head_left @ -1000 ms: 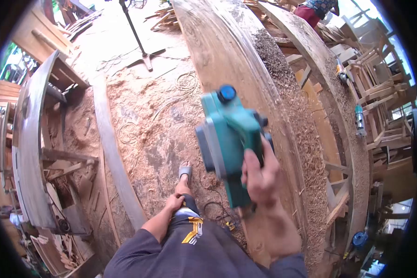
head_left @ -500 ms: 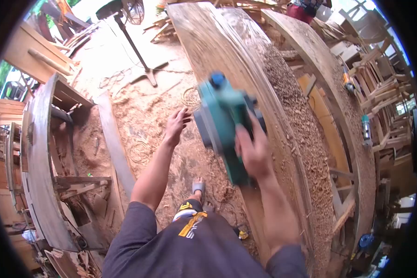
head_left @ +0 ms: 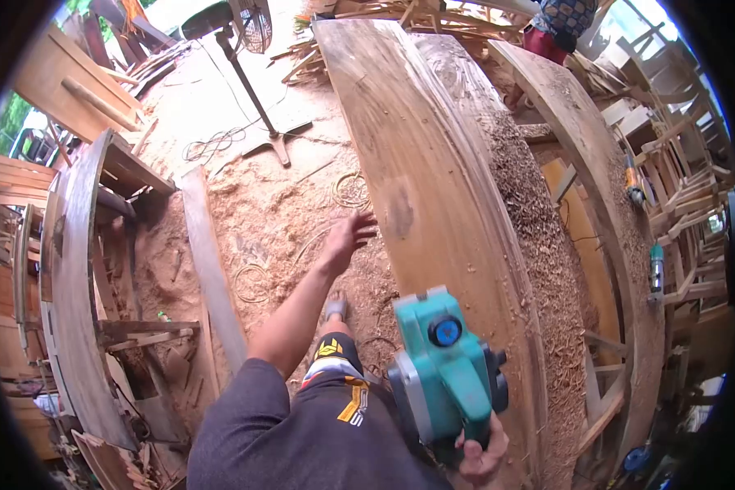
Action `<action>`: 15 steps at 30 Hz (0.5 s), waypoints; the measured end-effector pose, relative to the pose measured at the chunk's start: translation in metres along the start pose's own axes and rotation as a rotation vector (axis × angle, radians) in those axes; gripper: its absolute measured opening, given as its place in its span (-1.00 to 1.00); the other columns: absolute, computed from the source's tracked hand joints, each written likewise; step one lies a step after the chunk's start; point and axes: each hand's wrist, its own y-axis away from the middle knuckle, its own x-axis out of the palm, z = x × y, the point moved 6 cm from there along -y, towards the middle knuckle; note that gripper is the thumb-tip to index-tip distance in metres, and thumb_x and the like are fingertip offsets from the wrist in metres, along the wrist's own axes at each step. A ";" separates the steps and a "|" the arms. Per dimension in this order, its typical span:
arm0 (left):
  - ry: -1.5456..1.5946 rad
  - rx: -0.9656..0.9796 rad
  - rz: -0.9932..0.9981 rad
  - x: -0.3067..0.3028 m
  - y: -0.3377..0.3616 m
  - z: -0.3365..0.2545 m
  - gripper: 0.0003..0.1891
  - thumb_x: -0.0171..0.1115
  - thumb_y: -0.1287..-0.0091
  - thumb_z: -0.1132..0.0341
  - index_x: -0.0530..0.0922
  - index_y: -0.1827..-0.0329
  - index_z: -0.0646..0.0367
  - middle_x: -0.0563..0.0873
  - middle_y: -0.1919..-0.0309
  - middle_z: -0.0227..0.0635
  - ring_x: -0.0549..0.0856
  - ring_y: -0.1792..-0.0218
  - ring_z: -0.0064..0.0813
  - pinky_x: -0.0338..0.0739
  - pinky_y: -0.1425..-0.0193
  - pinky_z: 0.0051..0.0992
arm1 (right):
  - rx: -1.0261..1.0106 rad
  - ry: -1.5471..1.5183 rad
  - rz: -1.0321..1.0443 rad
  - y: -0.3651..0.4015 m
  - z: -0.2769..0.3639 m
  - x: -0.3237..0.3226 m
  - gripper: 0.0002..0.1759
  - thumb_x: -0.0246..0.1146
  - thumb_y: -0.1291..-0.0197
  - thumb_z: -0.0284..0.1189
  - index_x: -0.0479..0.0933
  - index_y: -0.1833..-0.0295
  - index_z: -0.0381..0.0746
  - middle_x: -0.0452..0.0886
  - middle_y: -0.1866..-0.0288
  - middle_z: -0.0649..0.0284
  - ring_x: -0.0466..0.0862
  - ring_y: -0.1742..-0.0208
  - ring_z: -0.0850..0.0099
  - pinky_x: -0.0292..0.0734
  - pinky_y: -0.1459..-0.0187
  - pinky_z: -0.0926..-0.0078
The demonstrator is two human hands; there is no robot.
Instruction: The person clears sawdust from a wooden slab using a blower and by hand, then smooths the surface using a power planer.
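A teal electric planer (head_left: pixel 441 359) with a blue front knob is over the near end of a wide wooden plank (head_left: pixel 433 163). My right hand (head_left: pixel 483 453) is wrapped round its rear handle, low in the head view. Part of that hand is hidden behind the planer's body. My left hand (head_left: pixel 351 238) holds nothing, its fingers stretched out beside the plank's left edge. A darker patch (head_left: pixel 399 208) marks the plank's surface near those fingers.
Wood shavings (head_left: pixel 539 212) lie thick along the plank's right side. Farther right, another long board (head_left: pixel 580 114) carries an orange tool (head_left: pixel 633 181) and a teal-capped bottle (head_left: pixel 656 265). A fan stand (head_left: pixel 253 98) with a cable is on the floor ahead. A person (head_left: pixel 551 33) is at the far right.
My right hand has drawn the planer back toward my body, from the plank's middle to its near end. My left hand has shifted right, closer to the plank's edge.
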 end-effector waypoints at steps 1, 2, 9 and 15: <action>-0.061 0.007 -0.029 -0.012 -0.007 0.019 -0.44 -0.15 -0.60 -0.09 0.50 -0.38 0.14 0.67 -0.22 -0.25 0.65 -0.11 -0.33 0.45 -0.22 -0.28 | 0.011 0.037 0.044 -0.029 0.009 0.010 -0.32 0.26 -0.29 -0.17 0.41 -0.36 -0.46 0.70 0.44 0.09 0.77 0.41 0.31 0.65 0.30 0.37; -0.085 -0.061 -0.098 -0.024 -0.013 0.039 -0.48 -0.06 -0.58 -0.06 0.57 -0.28 0.17 0.71 -0.15 -0.26 0.68 -0.01 -0.36 0.51 -0.10 -0.33 | -0.014 -0.015 0.052 -0.066 0.025 0.030 -0.21 0.18 -0.38 -0.01 0.32 -0.42 -0.47 0.54 0.51 0.24 0.54 0.54 0.51 0.48 0.46 0.52; -0.977 -0.339 -0.194 -0.191 0.003 0.193 -0.48 0.11 -0.38 -0.13 0.73 0.02 0.17 0.75 0.08 0.13 0.72 -0.03 0.13 0.58 -0.17 -0.11 | -0.129 -0.065 0.075 -0.306 0.094 0.137 -0.47 0.09 -0.44 -0.38 0.34 -0.42 -0.43 0.48 0.49 0.36 0.44 0.55 0.64 0.38 0.50 0.64; -0.985 -0.650 -0.171 -0.305 0.066 0.204 -0.41 0.23 -0.27 -0.19 0.75 0.06 0.24 0.77 0.10 0.10 0.77 0.01 -0.02 0.62 -0.12 -0.21 | -0.186 -0.087 0.045 -0.491 0.137 0.229 -0.52 0.11 -0.49 -0.30 0.42 -0.38 -0.36 0.44 0.54 0.43 0.43 0.58 0.68 0.35 0.54 0.64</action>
